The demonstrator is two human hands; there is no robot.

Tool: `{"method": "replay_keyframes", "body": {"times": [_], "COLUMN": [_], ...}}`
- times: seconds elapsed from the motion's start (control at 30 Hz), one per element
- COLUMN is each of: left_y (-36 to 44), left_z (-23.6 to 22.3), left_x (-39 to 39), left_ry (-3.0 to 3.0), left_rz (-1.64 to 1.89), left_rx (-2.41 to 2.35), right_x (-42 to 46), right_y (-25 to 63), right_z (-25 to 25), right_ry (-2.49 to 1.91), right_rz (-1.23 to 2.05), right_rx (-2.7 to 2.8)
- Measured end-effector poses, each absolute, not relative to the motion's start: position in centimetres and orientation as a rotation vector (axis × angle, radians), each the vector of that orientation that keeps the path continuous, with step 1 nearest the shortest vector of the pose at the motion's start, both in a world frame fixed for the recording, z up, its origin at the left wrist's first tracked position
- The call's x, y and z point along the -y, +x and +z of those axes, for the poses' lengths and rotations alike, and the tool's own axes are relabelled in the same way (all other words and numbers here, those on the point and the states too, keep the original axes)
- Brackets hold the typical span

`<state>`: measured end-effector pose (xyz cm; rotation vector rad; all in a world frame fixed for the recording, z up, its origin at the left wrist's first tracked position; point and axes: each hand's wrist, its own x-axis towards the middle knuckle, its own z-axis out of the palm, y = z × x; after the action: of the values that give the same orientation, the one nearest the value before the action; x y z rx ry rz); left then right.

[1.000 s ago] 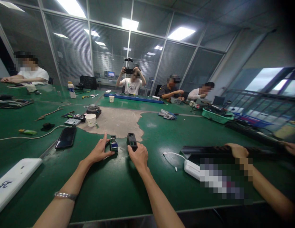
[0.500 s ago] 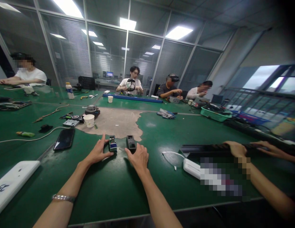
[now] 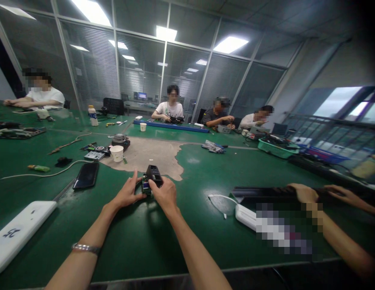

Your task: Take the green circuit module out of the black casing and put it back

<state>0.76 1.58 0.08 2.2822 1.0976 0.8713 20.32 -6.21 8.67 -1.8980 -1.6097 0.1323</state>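
Cover [image 3: 154, 171], gripped in my right hand [image 3: 165, 194], beside circuit board [image 3: 145, 186], held by my left hand [image 3: 127, 192]; tilting might scrape board.

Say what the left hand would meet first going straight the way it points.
First the small circuit board, which it seems to touch; then probably the black housing in the right hand, though depth is unclear.

Glass partition [image 3: 139, 60] behind green table [image 3: 202, 173]
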Motion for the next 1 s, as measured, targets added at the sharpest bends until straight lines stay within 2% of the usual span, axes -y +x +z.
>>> {"method": "replay_keyframes", "body": {"times": [0.53,1.0], "left_y": [0.7,0.6], "left_z": [-0.8,-1.1], "left_x": [-2.1,-2.4], "left_ry": [2.309,2.397], "left_rz": [0.892,0.85], "left_rx": [-1.158,-1.168], "right_x": [5.7,6.4], "right_y": [16.8,17.2], "right_z": [8.7,6.2], "right_ry": [-1.976,-2.001], "right_rz": [0.154,0.173], "right_rx": [1.658,1.722]}}
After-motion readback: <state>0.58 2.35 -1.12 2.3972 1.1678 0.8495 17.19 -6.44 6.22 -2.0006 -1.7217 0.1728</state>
